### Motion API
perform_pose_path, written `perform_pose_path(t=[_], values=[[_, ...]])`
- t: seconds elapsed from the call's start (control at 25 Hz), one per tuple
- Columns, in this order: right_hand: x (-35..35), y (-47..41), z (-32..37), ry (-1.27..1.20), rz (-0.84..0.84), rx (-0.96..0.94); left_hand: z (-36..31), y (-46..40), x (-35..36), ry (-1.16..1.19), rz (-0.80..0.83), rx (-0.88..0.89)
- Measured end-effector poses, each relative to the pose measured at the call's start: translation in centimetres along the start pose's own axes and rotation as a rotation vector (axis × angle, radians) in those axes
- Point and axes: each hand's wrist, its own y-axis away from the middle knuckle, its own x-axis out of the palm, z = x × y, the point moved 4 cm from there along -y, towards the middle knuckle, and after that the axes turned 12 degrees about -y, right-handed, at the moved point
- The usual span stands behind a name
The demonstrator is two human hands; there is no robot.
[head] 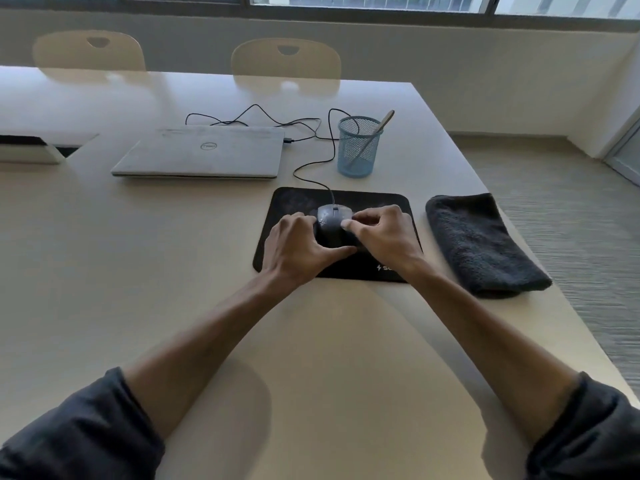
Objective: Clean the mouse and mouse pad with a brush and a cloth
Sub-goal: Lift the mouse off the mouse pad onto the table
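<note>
Single head-worn wide-angle view, looking forward and down across the table (207, 341) from the near edge, forearms close below, chairs (285, 58) and window (346, 1) at far side.

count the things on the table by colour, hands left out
Black or dark: 3, mouse pad, mouse, cloth
Blue: 1, mesh cup
Silver: 1, laptop
Pale: 1, brush in the mesh cup
Total: 6
</note>
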Motion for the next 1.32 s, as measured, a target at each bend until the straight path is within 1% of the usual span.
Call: perform_pose_path(t=[0.16, 0.36, 0.52, 0.84, 1.04, 1.32], values=[[0.1, 0.4, 0.9, -0.052, -0.029, 0.008, -0.2, 0.0, -0.3, 0.045, -0.01, -0.039], [1.7, 1.4, 3.9, -0.124, -0.036, -0.046, 2.4, 0.4, -3.3, 0.088, -0.047, -0.011], [5.0, 2.7, 6.3, -0.185, 0.02, -0.068, 6.6, 1.4, -5.9, 0.09, -0.039, 0.013], [13.4, 5.5, 9.5, -0.178, 0.135, -0.104, 15.3, 4.2, -8.8, 0.104, 0.003, 0.006], [17.2, 6.6, 10.6, -0.199, 0.192, -0.101, 18.6, 5.4, -9.9, 0.081, 0.036, 0.001], [19.0, 7.6, 10.9, -0.207, 0.209, -0.062, 20.9, 6.3, -9.4, 0.039, 0.085, -0.017]])
